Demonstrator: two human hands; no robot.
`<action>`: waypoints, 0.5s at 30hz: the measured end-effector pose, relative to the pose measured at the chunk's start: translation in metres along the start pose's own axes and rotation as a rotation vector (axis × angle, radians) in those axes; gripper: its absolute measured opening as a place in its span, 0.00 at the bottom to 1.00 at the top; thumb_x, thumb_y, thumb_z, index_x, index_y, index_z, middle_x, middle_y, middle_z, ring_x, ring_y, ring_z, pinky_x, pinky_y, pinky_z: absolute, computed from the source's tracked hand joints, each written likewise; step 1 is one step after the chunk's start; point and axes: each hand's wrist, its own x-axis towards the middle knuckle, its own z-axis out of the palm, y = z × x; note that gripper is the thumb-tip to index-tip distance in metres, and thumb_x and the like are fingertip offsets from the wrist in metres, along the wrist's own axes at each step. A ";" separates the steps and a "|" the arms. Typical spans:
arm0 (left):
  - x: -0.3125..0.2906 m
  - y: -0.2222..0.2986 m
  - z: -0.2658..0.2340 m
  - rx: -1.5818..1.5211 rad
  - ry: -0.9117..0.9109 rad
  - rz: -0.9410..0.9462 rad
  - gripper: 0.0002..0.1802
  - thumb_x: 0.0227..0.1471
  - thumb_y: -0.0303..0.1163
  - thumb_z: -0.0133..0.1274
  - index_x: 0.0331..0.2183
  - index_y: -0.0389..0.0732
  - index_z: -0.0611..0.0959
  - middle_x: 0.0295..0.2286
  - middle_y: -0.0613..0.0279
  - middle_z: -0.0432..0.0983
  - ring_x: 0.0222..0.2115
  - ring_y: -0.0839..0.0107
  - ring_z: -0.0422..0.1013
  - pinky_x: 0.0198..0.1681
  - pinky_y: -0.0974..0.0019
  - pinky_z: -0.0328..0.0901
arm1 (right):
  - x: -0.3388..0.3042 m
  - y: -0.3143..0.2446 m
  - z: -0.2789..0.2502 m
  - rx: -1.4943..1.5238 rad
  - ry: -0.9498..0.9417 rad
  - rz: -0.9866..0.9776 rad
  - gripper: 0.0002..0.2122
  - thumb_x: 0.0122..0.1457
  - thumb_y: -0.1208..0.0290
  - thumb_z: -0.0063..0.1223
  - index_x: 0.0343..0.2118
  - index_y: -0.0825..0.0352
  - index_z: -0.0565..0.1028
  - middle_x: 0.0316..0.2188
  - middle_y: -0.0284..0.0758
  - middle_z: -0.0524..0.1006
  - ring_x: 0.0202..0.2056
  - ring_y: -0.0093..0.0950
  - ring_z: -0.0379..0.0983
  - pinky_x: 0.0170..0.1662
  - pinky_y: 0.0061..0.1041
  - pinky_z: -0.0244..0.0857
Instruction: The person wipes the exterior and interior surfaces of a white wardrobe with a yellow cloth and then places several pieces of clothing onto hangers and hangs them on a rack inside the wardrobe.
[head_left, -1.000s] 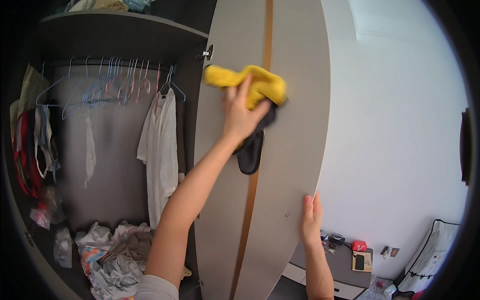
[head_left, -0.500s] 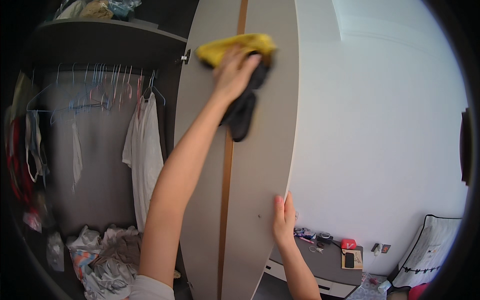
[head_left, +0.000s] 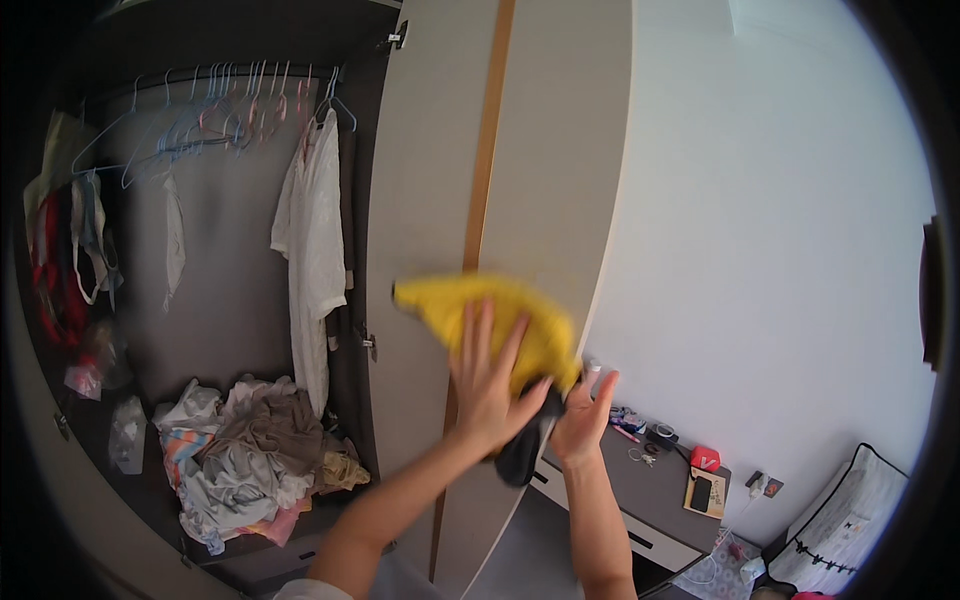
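Observation:
A yellow cloth with a black underside (head_left: 535,325) lies against the pale wardrobe door (head_left: 560,150), across its brown vertical strip. My left hand (head_left: 488,385) presses the cloth to the door, fingers spread over it and thumb lower down by a hanging black part. Close to its right, my right hand (head_left: 583,425) grips the door's free edge, thumb and fingers on either side. The cloth's corner reaches the right hand and partly covers its fingertips.
Left of the door, the open wardrobe holds hangers (head_left: 215,120), a white shirt (head_left: 318,220) and a heap of clothes (head_left: 255,460). A grey-topped drawer cabinet (head_left: 650,500) with a red box (head_left: 705,457) and a phone (head_left: 701,492) stands behind the door, against the white wall (head_left: 760,250).
My left hand has brought the cloth down the door from near its top, toward my right hand. The right hand stays at the edge. The view has tilted lower.

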 end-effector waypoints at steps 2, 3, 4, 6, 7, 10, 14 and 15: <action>-0.097 -0.018 0.015 0.006 -0.037 -0.064 0.44 0.43 0.53 0.57 0.60 0.49 0.63 0.61 0.37 0.42 0.61 0.34 0.41 0.52 0.31 0.45 | -0.001 0.006 -0.009 -0.084 0.005 0.045 0.36 0.61 0.37 0.27 0.61 0.65 0.59 0.60 0.35 0.62 0.60 0.31 0.56 0.62 0.30 0.49; -0.146 -0.025 0.021 0.011 -0.067 -0.074 0.45 0.42 0.55 0.56 0.60 0.50 0.63 0.61 0.37 0.44 0.60 0.33 0.43 0.52 0.31 0.44 | 0.000 0.010 -0.013 -0.083 0.003 0.058 0.36 0.61 0.37 0.27 0.61 0.65 0.59 0.60 0.35 0.62 0.60 0.31 0.56 0.62 0.30 0.49; -0.194 -0.037 0.023 0.063 -0.180 -0.013 0.46 0.42 0.57 0.56 0.60 0.52 0.63 0.60 0.38 0.46 0.59 0.34 0.46 0.53 0.30 0.44 | 0.002 0.015 -0.015 -0.119 0.032 0.109 0.33 0.62 0.39 0.30 0.59 0.64 0.61 0.58 0.35 0.63 0.59 0.30 0.58 0.60 0.30 0.52; -0.239 -0.052 0.026 0.116 -0.311 0.021 0.46 0.41 0.58 0.56 0.60 0.53 0.63 0.59 0.39 0.49 0.58 0.36 0.48 0.53 0.30 0.44 | -0.002 0.018 -0.017 -0.151 0.041 0.157 0.28 0.64 0.44 0.33 0.57 0.64 0.63 0.54 0.33 0.67 0.54 0.27 0.63 0.56 0.29 0.58; -0.239 -0.054 0.024 0.090 -0.327 0.095 0.47 0.39 0.58 0.57 0.60 0.55 0.62 0.58 0.41 0.50 0.57 0.38 0.49 0.53 0.30 0.44 | -0.004 0.020 -0.014 -0.145 0.035 0.170 0.28 0.64 0.44 0.33 0.57 0.64 0.63 0.54 0.33 0.67 0.54 0.27 0.63 0.56 0.29 0.58; -0.215 -0.052 0.024 0.084 -0.353 0.100 0.48 0.38 0.57 0.58 0.60 0.57 0.62 0.58 0.46 0.51 0.57 0.42 0.50 0.54 0.30 0.43 | -0.013 0.031 -0.020 -0.186 0.115 0.091 0.27 0.66 0.48 0.30 0.60 0.64 0.57 0.56 0.34 0.64 0.56 0.28 0.61 0.58 0.30 0.55; -0.077 -0.054 -0.001 0.072 -0.284 -0.036 0.46 0.40 0.47 0.57 0.61 0.52 0.61 0.61 0.51 0.49 0.60 0.46 0.50 0.57 0.33 0.41 | -0.033 0.043 -0.024 -0.398 0.084 -0.088 0.29 0.67 0.51 0.29 0.62 0.69 0.52 0.58 0.37 0.61 0.59 0.28 0.56 0.61 0.27 0.48; -0.045 -0.062 -0.008 0.090 -0.192 -0.041 0.46 0.40 0.48 0.57 0.61 0.52 0.61 0.62 0.53 0.49 0.60 0.50 0.50 0.57 0.35 0.42 | -0.039 0.045 -0.020 -0.396 0.078 -0.080 0.29 0.67 0.51 0.29 0.62 0.69 0.52 0.58 0.37 0.61 0.59 0.28 0.56 0.61 0.27 0.48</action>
